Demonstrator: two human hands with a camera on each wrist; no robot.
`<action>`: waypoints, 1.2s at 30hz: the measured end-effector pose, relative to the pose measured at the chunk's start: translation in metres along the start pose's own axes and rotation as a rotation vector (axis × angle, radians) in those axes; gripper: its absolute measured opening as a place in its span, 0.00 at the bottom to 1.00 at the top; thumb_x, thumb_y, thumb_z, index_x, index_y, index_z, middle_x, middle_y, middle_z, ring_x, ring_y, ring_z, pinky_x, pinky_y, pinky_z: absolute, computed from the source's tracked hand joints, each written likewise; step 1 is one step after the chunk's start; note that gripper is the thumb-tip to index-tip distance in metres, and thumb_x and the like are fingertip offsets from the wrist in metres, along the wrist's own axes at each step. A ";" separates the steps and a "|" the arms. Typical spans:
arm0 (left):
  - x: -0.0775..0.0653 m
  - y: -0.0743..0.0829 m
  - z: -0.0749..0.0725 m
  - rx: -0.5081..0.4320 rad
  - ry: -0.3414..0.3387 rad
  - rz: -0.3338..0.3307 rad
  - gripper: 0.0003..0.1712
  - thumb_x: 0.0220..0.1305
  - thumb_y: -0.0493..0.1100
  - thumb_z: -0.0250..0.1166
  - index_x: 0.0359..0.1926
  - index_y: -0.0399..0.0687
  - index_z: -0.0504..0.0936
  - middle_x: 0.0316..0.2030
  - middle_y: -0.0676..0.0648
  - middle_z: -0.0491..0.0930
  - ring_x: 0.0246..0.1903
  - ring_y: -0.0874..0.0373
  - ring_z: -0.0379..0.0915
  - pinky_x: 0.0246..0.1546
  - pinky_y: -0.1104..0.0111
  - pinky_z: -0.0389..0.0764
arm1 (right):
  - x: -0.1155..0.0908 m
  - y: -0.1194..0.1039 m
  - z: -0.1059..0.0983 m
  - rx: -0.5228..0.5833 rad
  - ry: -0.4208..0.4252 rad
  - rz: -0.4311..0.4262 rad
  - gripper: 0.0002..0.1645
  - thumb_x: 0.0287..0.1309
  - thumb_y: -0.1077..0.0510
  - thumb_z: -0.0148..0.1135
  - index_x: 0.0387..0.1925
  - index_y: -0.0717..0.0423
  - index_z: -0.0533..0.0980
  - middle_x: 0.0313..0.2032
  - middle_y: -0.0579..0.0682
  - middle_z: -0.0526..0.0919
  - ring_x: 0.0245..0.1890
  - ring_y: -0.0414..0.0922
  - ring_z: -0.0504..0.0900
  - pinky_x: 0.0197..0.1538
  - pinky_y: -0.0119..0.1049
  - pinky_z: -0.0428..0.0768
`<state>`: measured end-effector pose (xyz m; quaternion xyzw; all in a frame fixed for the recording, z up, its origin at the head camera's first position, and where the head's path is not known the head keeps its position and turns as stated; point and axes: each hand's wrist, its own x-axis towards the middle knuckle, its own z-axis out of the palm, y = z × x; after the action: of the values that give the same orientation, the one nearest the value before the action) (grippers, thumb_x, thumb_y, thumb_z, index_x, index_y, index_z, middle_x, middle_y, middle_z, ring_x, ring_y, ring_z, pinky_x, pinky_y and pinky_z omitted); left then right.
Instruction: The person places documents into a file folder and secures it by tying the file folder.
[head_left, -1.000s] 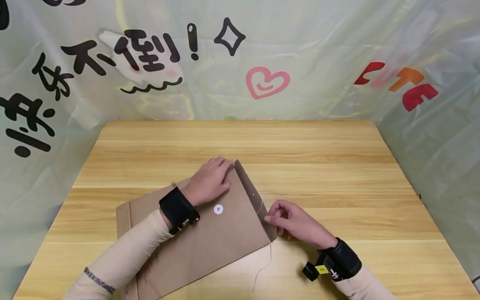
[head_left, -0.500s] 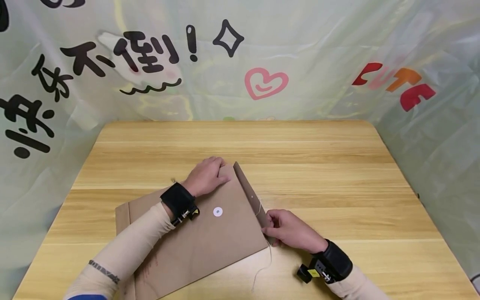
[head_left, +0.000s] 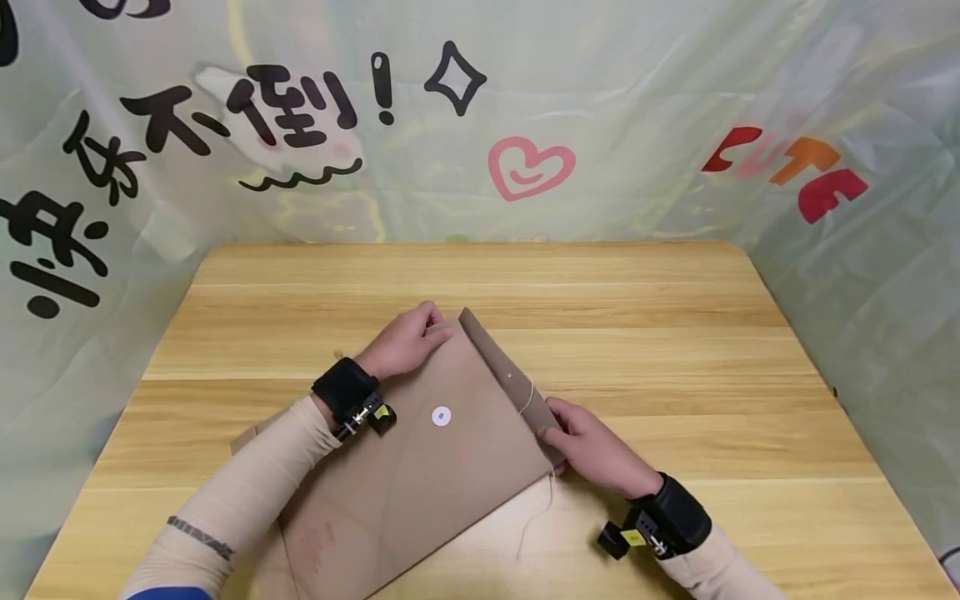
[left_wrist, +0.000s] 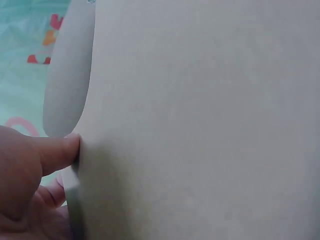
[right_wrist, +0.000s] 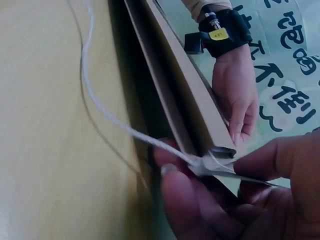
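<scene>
A brown kraft paper document envelope [head_left: 420, 475] lies slantwise before me, its right end tilted up off the table. A white round button [head_left: 441, 416] sits on its upper face. My left hand [head_left: 405, 342] pinches the far edge near the flap, thumb on top, as the left wrist view also shows. At the right end, my right hand [head_left: 600, 446] grips the flap [head_left: 506, 371] near its lower corner between thumb and fingers. A thin white string [right_wrist: 115, 120] hangs from the flap beside the right fingers. The right wrist view shows the envelope's layered edge.
The envelope is on a light wooden table [head_left: 675, 333]. Behind it and at both sides hangs a pale printed cloth [head_left: 637, 100] with lettering and a pink heart. Each wrist wears a black camera band [head_left: 671, 512].
The envelope's right end has risen and shifted slightly right. My left hand has slid back along the far edge and now pinches it; my right hand has taken hold of the flap.
</scene>
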<state>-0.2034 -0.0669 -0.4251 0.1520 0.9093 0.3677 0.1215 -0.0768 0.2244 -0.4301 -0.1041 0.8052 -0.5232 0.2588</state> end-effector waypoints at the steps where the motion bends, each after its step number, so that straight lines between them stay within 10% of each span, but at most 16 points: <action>1: 0.000 -0.001 -0.002 -0.025 0.002 -0.004 0.11 0.76 0.47 0.58 0.41 0.44 0.71 0.29 0.48 0.68 0.31 0.55 0.68 0.33 0.66 0.69 | 0.000 0.000 -0.001 0.002 0.016 -0.006 0.11 0.75 0.61 0.47 0.50 0.65 0.71 0.35 0.57 0.79 0.29 0.44 0.79 0.31 0.38 0.82; 10: -0.004 0.000 -0.014 -0.208 0.075 -0.001 0.11 0.75 0.44 0.59 0.41 0.40 0.70 0.38 0.44 0.70 0.36 0.52 0.68 0.39 0.65 0.69 | 0.003 -0.011 -0.014 0.226 0.186 0.012 0.15 0.73 0.56 0.56 0.44 0.66 0.65 0.29 0.51 0.79 0.22 0.41 0.78 0.28 0.36 0.80; 24: -0.013 0.007 -0.026 -0.403 0.232 -0.043 0.10 0.74 0.41 0.59 0.41 0.39 0.67 0.44 0.42 0.67 0.44 0.50 0.64 0.47 0.63 0.65 | 0.004 -0.017 -0.022 0.325 0.327 -0.123 0.24 0.69 0.62 0.61 0.62 0.55 0.66 0.29 0.41 0.81 0.23 0.39 0.83 0.34 0.34 0.84; 36: -0.029 0.019 -0.037 -0.548 0.222 -0.064 0.23 0.74 0.44 0.60 0.62 0.46 0.62 0.38 0.46 0.72 0.24 0.56 0.73 0.33 0.68 0.75 | 0.008 -0.034 -0.038 0.391 0.419 -0.285 0.22 0.67 0.66 0.61 0.59 0.49 0.70 0.29 0.40 0.83 0.29 0.33 0.82 0.36 0.26 0.81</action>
<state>-0.1857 -0.0882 -0.3829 0.0437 0.7882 0.6099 0.0695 -0.1066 0.2367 -0.3902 -0.0539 0.7025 -0.7091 0.0266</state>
